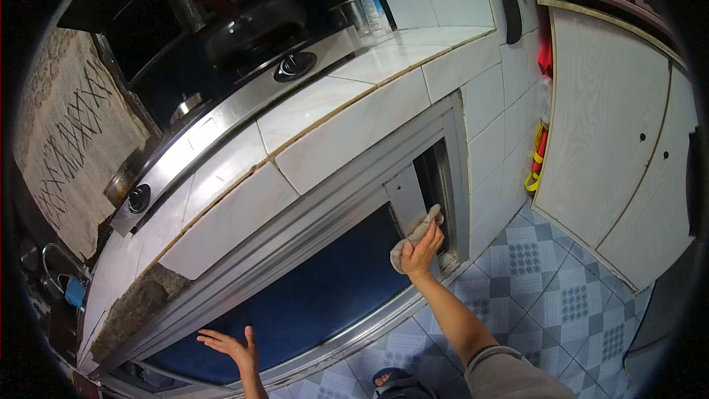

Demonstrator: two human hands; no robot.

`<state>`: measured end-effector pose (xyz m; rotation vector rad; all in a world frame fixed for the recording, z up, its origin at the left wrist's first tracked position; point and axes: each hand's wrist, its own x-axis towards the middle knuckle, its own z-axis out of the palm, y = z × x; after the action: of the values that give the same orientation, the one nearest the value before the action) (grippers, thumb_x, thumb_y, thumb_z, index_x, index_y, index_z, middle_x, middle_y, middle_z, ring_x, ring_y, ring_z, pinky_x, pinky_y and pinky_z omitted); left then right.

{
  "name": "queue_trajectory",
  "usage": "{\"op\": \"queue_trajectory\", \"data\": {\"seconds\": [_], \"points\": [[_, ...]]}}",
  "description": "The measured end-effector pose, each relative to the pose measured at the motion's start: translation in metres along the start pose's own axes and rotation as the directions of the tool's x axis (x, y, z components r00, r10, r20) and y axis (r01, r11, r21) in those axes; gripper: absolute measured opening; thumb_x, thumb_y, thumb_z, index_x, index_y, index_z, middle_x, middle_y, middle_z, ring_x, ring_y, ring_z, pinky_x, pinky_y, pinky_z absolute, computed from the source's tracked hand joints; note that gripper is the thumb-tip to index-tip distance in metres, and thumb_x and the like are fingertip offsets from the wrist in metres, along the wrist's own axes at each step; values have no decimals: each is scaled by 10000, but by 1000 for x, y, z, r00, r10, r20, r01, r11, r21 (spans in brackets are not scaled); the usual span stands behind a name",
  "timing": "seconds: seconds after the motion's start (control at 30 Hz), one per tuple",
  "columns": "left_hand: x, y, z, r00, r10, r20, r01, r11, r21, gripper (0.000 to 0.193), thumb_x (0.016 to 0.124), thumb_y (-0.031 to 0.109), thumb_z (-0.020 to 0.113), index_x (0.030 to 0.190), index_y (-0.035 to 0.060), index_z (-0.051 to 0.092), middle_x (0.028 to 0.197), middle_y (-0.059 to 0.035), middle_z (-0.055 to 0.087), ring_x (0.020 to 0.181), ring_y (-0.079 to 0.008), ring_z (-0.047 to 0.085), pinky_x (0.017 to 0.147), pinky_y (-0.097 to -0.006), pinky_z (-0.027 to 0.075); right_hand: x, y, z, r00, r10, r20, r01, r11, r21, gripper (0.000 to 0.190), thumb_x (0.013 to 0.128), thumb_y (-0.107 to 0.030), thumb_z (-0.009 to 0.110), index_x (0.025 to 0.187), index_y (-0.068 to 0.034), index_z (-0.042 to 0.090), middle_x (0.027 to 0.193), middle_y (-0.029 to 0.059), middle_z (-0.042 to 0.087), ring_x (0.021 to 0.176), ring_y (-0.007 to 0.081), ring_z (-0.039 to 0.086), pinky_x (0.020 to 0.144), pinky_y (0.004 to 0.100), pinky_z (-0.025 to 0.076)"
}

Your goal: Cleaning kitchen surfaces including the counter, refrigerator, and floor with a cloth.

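Note:
My right hand [424, 246] holds a folded light-coloured cloth [411, 237] against the metal frame at the right end of a sliding cabinet door [310, 293] with a dark blue panel. To the right of that frame a narrow dark gap shows inside the metal surround [457, 177]. In front of the door's lower left part is my left hand [231, 343], its fingers spread and nothing in it. Whether its fingertips touch the panel, I cannot tell.
Above the door runs a white-tiled counter edge [354, 127] with a gas stove [194, 144] and its knobs. A white cupboard [609, 111] stands at the right on patterned floor tiles [554, 282]. A patch of bare masonry [138, 307] shows at the counter's left corner.

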<state>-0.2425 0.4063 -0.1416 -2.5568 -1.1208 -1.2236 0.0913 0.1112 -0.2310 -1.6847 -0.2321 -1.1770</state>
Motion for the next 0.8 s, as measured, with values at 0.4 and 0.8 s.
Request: {"op": "queue_trajectory", "data": {"seconds": [0.4, 0.8], "points": [[5, -15, 5, 995, 68, -76, -64, 997, 52, 1151, 756, 582, 591, 1347, -117, -107, 1350, -434, -86, 1313, -493, -77, 1061, -540, 1, 140, -74, 0, 943, 255, 215, -325, 848, 418, 349, 868, -195, 475, 1141, 21, 497, 1015, 221, 564, 919, 392, 538, 808, 424, 418], [-1, -2, 7, 997, 36, -74, -36, 999, 12, 1047, 813, 520, 563, 1370, -80, -89, 1403, -353, -111, 1326, -459, -97, 1062, -542, -1, -74, 79, -3, 897, 415, 151, -416, 909, -32, 527, 911, -362, 374, 1182, 82, 456, 1131, 294, 510, 1049, 442, 477, 915, 447, 353]]}}
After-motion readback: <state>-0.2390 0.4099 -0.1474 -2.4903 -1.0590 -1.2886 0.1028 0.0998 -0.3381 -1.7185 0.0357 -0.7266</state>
